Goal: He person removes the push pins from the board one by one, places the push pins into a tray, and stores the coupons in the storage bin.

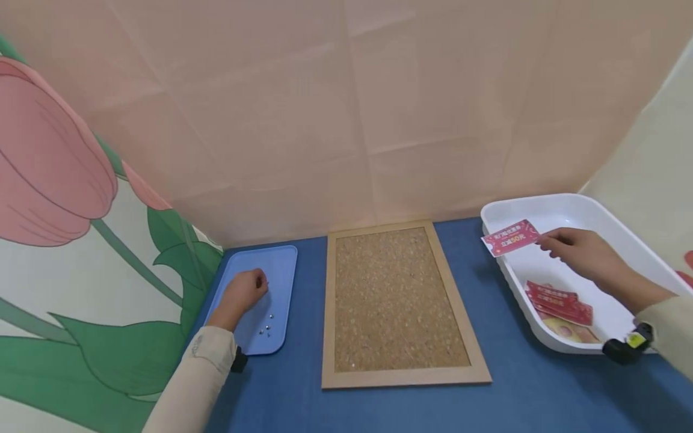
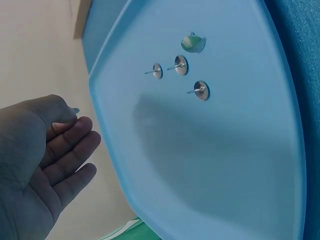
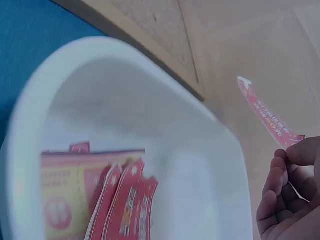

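My left hand [image 1: 242, 294] is over the blue tray [image 1: 246, 343], thumb and forefinger together. A small shiny tip of a thumbtack [image 2: 76, 110] peeks out of that pinch in the left wrist view; the fingers hide the remainder. Several silver thumbtacks [image 2: 201, 90] lie on the tray, some with points up. My right hand [image 1: 587, 255] pinches a pink coupon card [image 1: 511, 238] by one end, above the left rim of the white bin [image 1: 541, 210]. In the bin lie more pink coupon cards [image 1: 560, 302] on a yellowish printed card [image 1: 568, 329].
A cork board [image 1: 397, 300] in a light wooden frame [image 1: 406, 377] lies between tray and bin on the blue tablecloth [image 1: 281, 397]. A beige sheet [image 1: 303, 120] hangs behind the table, and a wall with painted tulips [image 1: 49, 162] stands at the left.
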`<state>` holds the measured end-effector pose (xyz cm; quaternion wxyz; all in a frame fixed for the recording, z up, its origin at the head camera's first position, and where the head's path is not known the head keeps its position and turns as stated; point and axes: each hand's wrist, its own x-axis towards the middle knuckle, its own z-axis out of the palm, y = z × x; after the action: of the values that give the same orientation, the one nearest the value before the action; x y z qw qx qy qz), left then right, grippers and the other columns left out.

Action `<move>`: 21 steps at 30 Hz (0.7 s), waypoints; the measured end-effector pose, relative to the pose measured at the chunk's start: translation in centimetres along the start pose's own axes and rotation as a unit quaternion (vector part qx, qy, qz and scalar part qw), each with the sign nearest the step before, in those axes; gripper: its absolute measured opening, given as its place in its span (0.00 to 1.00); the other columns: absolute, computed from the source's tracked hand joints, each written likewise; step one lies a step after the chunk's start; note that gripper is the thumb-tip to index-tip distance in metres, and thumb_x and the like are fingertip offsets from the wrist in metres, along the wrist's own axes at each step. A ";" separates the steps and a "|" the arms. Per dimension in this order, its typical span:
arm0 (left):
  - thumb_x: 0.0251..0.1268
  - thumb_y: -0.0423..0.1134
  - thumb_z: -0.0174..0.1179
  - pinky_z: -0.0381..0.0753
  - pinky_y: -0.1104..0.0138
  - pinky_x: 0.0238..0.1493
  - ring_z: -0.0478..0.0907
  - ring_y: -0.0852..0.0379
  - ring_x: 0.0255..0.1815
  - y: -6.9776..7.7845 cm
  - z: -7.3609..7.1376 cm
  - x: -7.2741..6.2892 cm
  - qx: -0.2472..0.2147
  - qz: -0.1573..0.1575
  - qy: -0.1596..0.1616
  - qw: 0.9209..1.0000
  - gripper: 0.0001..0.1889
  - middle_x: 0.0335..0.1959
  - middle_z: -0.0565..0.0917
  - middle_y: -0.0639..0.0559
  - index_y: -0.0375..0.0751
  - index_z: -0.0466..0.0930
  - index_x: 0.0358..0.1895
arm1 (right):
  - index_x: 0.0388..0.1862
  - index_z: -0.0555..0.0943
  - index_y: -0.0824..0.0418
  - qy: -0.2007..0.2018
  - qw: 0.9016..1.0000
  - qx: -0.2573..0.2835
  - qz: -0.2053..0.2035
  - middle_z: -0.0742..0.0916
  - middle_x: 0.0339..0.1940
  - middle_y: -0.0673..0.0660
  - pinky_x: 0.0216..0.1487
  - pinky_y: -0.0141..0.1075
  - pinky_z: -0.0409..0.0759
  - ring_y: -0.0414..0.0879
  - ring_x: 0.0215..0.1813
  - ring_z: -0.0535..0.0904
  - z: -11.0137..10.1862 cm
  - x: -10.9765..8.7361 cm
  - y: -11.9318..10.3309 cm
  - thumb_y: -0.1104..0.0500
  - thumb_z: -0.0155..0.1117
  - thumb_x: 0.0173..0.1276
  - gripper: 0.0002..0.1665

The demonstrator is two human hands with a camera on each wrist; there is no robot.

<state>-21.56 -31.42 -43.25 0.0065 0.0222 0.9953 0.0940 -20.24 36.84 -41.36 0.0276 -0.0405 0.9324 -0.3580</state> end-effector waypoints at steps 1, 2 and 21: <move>0.63 0.36 0.59 0.73 0.64 0.26 0.73 0.56 0.25 0.0 0.0 0.0 0.000 0.002 -0.001 1.000 0.03 0.25 0.78 0.51 0.40 0.78 0.33 | 0.61 0.72 0.69 -0.003 1.000 0.001 0.002 0.78 0.53 0.71 0.35 0.38 0.76 0.59 0.49 0.75 -0.2 -0.3 0.3 0.42 0.48 0.76 0.32; 0.63 0.36 0.59 0.73 0.64 0.26 0.73 0.56 0.25 -0.1 0.0 0.0 0.001 0.002 -0.001 1.000 0.03 0.25 0.78 0.51 0.40 0.78 0.33 | 0.61 0.72 0.69 -0.005 1.000 0.002 0.000 0.78 0.53 0.72 0.35 0.38 0.76 0.59 0.49 0.74 -0.4 -0.5 0.7 0.43 0.48 0.77 0.31; 0.66 0.37 0.60 0.78 0.61 0.36 0.75 0.57 0.31 -0.9 0.5 -0.8 -0.004 0.014 -0.061 0.998 0.04 0.29 0.81 0.53 0.42 0.82 0.36 | 0.62 0.66 0.77 0.000 0.998 -0.020 0.064 0.74 0.53 0.80 0.38 0.46 0.82 0.65 0.46 0.75 -2.8 -3.2 5.4 0.42 0.48 0.76 0.38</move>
<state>-20.77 -32.20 -43.94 0.0659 0.0421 0.9923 0.0963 -17.62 43.02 -42.78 0.0493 0.0190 0.9400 -0.3370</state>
